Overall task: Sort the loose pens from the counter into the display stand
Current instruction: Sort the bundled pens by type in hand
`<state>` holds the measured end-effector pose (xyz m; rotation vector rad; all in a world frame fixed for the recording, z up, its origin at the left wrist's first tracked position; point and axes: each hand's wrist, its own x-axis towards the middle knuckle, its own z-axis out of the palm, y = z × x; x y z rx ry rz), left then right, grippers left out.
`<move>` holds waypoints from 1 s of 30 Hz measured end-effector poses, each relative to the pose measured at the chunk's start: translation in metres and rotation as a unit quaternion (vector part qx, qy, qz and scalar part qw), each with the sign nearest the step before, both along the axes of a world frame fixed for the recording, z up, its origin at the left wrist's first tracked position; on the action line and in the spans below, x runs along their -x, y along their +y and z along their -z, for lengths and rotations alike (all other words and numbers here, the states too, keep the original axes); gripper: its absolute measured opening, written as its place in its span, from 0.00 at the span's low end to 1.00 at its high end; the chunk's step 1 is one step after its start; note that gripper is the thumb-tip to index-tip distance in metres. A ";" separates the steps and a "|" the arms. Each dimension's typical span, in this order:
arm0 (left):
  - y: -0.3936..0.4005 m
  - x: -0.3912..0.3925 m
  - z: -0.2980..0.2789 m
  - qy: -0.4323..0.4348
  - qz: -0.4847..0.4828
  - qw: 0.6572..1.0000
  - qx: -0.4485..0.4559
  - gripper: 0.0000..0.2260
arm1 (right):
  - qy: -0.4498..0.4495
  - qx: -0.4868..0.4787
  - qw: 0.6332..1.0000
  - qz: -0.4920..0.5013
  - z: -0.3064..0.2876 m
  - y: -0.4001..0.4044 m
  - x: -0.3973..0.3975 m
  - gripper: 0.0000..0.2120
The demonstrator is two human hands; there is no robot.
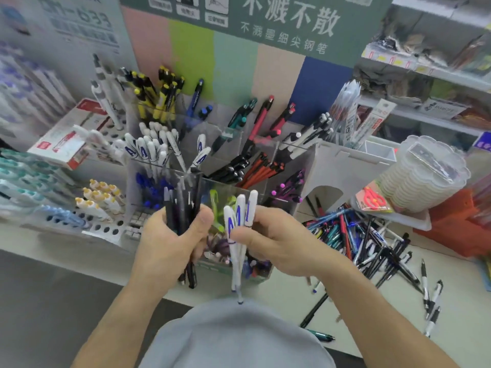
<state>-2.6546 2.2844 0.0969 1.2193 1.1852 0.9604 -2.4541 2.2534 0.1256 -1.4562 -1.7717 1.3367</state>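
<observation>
Counter (451, 309) below; dark pens (180, 216) in left hand (170, 240), white pens (239, 224) in right hand (273, 240).

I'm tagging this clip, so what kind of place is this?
Most likely a stationery shop counter: a clear acrylic display stand sorted full of pens, a fountain pen advertising board behind it, and shelves of packaged goods at right.

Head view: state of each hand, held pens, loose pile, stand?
left hand: grips dark pens, upright
right hand: pinches white pens, caps up
loose pens: heaped on counter, unsorted
display stand: compartments partly filled, pens leaning
</observation>
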 end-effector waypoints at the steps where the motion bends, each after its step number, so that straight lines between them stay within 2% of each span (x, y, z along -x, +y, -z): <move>1: 0.003 0.010 0.001 -0.026 -0.026 0.999 0.017 0.27 | 0.023 -0.026 0.999 0.034 -0.005 0.008 0.002 0.09; 3: 0.009 0.027 0.003 -0.077 -0.064 0.994 0.054 0.26 | 0.068 -0.119 0.983 0.120 -0.017 0.027 0.011 0.08; 5: 0.014 0.037 0.005 -0.113 -0.084 0.986 0.086 0.18 | 0.123 -0.234 0.940 0.216 -0.029 0.051 0.023 0.07; 7: 0.014 0.040 0.008 -0.128 -0.084 0.982 0.114 0.15 | 0.140 -0.313 0.904 0.257 -0.034 0.079 0.035 0.08; 11: 0.010 0.036 0.012 -0.144 -0.063 0.977 0.145 0.15 | -0.008 -0.374 0.903 0.210 -0.018 0.117 0.053 0.10; 14: 0.009 0.035 0.011 -0.166 -0.036 0.970 0.173 0.14 | -0.118 -0.337 0.922 0.148 -0.005 0.127 0.064 0.16; 17: 0.010 0.035 0.009 -0.204 0.005 0.957 0.208 0.13 | -0.153 -0.288 0.933 0.150 0.004 0.131 0.066 0.13; 19: 0.010 0.032 0.006 -0.243 0.031 0.943 0.226 0.08 | -0.164 -0.263 0.936 0.170 0.003 0.127 0.068 0.11; 21: 0.009 0.030 0.003 -0.279 0.046 0.927 0.246 0.07 | -0.194 -0.255 0.930 0.182 0.001 0.120 0.068 0.24; 22: 0.009 0.028 0.003 -0.292 0.055 0.920 0.254 0.08 | -0.201 -0.270 0.922 0.191 -0.001 0.115 0.068 0.27; 23: 0.008 0.027 0.003 -0.305 0.065 0.914 0.261 0.08 | -0.195 -0.293 0.914 0.202 -0.004 0.108 0.067 0.26; 25: 0.005 0.025 0.003 -0.337 0.090 0.897 0.274 0.09 | -0.148 -0.345 0.900 0.222 -0.009 0.087 0.065 0.18; 27: 0.002 0.022 0.002 -0.354 0.112 0.884 0.285 0.13 | -0.093 -0.347 0.904 0.233 -0.015 0.058 0.059 0.09; 28: -0.001 0.019 0.002 -0.350 0.122 0.883 0.288 0.13 | -0.070 -0.303 0.922 0.229 -0.018 0.044 0.056 0.08; 30: -0.006 0.013 0.001 -0.331 0.147 0.888 0.284 0.08 | -0.061 -0.149 0.968 0.191 -0.018 0.025 0.048 0.12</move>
